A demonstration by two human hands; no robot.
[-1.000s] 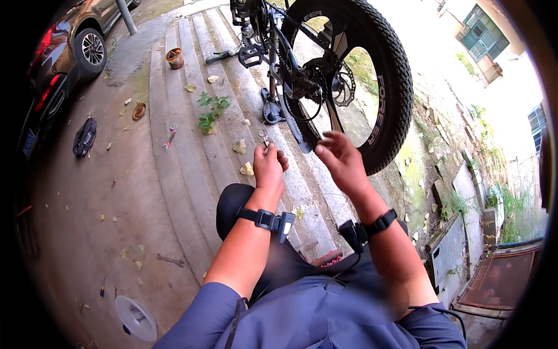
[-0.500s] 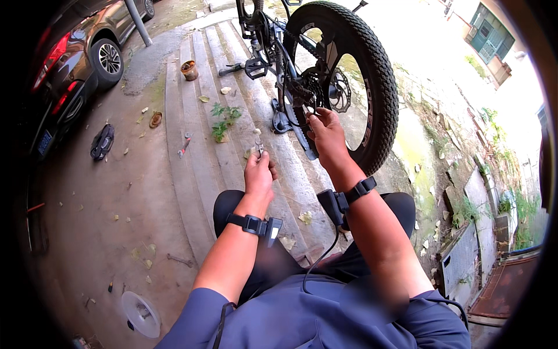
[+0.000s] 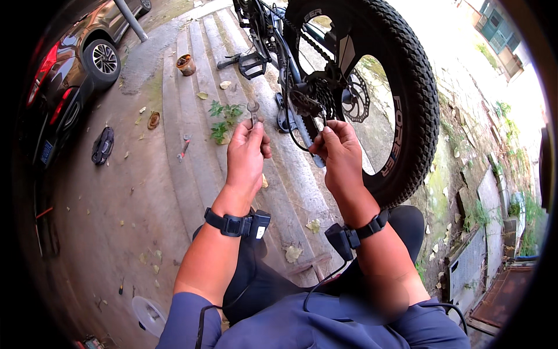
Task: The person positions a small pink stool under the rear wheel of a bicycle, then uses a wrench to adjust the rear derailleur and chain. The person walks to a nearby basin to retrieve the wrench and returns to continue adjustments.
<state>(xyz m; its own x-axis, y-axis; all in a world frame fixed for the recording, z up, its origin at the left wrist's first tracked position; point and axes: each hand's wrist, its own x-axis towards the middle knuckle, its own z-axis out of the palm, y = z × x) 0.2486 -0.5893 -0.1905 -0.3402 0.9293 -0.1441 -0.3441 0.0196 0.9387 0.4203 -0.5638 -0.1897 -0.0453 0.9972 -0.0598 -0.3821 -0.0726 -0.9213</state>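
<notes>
1. Your left hand was closed around a metal wrench, its open end pointing away from you; gripping low on the shaft probably served to keep the head uncovered.
2. Your right hand was nearly closed, thumb and fingertips drawn together at a thin dark piece; I could not tell whether they pinched it.
3. The bicycle stood ahead of you, its rear wheel mostly to the right of that hand. Your low position close to it likely brought the cassette within easy reach.
4. The cassette's toothed edges lay just beyond your right fingertips, with the brake disc near. The tyre limited outward room, and your right knee sat close to its lower edge.
5. Between your hands, a gap showed stone strips. Leftward room was wider: a leafy plant grew near the wrench, and a red-handled wrench lay well apart.
</notes>
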